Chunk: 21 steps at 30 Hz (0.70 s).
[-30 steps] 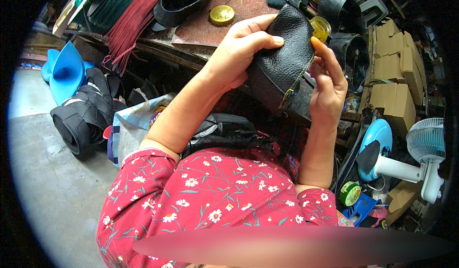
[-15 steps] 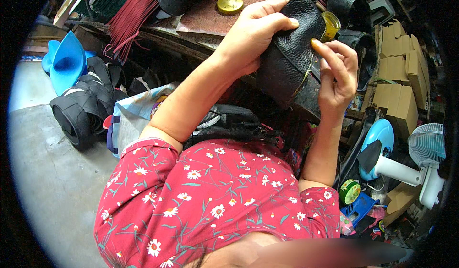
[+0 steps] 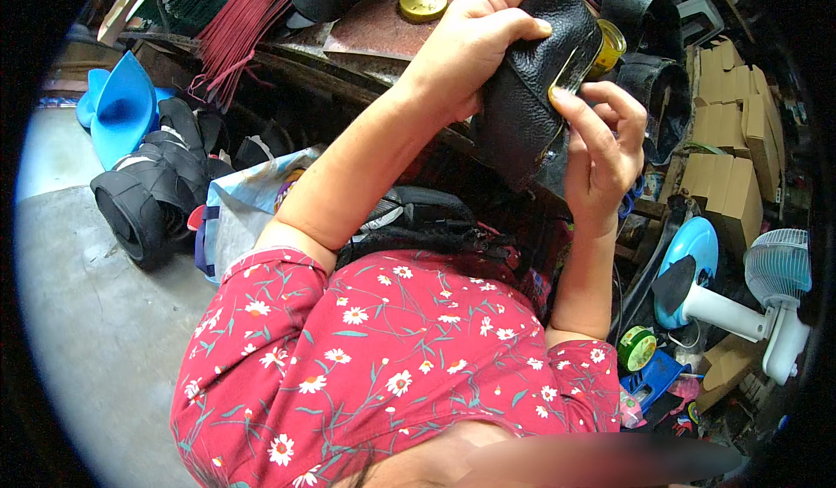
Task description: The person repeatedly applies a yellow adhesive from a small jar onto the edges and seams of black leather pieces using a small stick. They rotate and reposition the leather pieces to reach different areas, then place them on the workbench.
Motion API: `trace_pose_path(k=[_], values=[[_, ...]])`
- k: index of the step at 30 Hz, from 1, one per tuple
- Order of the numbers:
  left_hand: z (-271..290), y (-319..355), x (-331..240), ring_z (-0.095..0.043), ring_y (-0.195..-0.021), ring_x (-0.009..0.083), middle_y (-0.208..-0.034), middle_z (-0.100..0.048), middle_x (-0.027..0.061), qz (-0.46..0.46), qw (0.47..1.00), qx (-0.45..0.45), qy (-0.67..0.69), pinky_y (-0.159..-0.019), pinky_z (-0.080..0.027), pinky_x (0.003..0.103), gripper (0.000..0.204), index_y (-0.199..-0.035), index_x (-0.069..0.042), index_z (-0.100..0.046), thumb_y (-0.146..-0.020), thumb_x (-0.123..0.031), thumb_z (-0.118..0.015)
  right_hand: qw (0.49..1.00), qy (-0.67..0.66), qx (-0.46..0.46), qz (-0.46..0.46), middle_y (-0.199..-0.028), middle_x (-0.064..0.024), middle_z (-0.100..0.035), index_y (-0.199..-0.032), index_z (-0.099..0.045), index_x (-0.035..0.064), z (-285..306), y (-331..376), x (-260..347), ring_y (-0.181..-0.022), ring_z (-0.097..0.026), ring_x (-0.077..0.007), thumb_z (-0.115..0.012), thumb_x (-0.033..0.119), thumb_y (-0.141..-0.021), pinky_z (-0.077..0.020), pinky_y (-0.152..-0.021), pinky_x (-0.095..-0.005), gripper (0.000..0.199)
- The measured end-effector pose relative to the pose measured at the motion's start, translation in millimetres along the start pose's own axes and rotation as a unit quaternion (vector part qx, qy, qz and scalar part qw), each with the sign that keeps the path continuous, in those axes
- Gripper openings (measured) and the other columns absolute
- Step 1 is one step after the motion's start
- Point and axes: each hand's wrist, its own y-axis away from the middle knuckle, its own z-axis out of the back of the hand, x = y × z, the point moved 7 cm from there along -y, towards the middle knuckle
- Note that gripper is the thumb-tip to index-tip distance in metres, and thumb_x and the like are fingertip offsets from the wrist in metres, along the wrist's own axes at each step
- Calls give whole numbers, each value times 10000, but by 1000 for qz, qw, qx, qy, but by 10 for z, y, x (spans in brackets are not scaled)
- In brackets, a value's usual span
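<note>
A black grained leather piece (image 3: 531,96) with a pale streak along its right edge hangs from my left hand (image 3: 470,48). The left thumb lies on its face near the top, the fingers partly behind it. My right hand (image 3: 607,144) is at the leather's right edge, its yellow-stained forefinger tip touching there. The other right fingers are bent and apart, and I see nothing held in them. Just beyond the leather stands an open yellow jar (image 3: 611,46). A round yellow lid (image 3: 422,4) lies on a reddish-brown board (image 3: 374,40) to the left.
Pink-red cords (image 3: 248,26) hang over the bench edge at the far left. Curved black pieces (image 3: 653,96) sit at the right, before stacked cardboard boxes (image 3: 718,179). A white and blue fan (image 3: 723,305) is at lower right. Rolled black material (image 3: 144,201) rests on the grey floor.
My right hand has moved left, and its forefinger now meets the leather's edge. The leather has tilted slightly, and a pale streak shows along its right edge.
</note>
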Motion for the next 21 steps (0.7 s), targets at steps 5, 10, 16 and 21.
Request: trace_pose_path(k=[5, 10, 16, 21], values=[[-9, -59, -31, -665, -792, 124, -927, -701, 78, -11, 1000, 0, -4, -723, -534, 241, 250, -1079, 38, -642, -847, -2, -559, 962, -252, -1, -107, -1084, -96, -572, -1012, -740, 75, 81, 13, -128, -830, -527, -136, -587, 24, -850, -421, -743, -262, 228], [104, -87, -2, -603, -728, 89, -893, -665, 27, 33, 998, -50, -25, -681, -501, 231, 196, -1054, -14, -639, -900, -28, -520, 997, 50, 43, -46, -1000, -48, -584, -1106, -753, 211, 45, -45, -50, -681, -541, -155, -621, -87, -692, -460, -564, -267, 527], [87, -297, -86, -619, -742, 91, -900, -677, 29, -5, 996, -22, -81, -680, -507, 232, 207, -1072, -8, -651, -909, -23, -525, 993, 108, -22, 41, -1028, -42, -611, -968, -774, 203, 274, -215, 73, -731, -541, -183, -620, -31, -678, -479, -632, -285, 403], [-390, -150, -220, -676, -739, 172, -801, -686, 177, -194, 890, 44, -411, -696, -531, 329, 237, -949, 37, -659, -817, -159, -640, 994, -94, 14, -56, -1265, -155, -627, -1329, -532, 14, 316, -602, -255, -1181, -578, -223, -543, -6, -844, -376, -1049, -338, 485]])
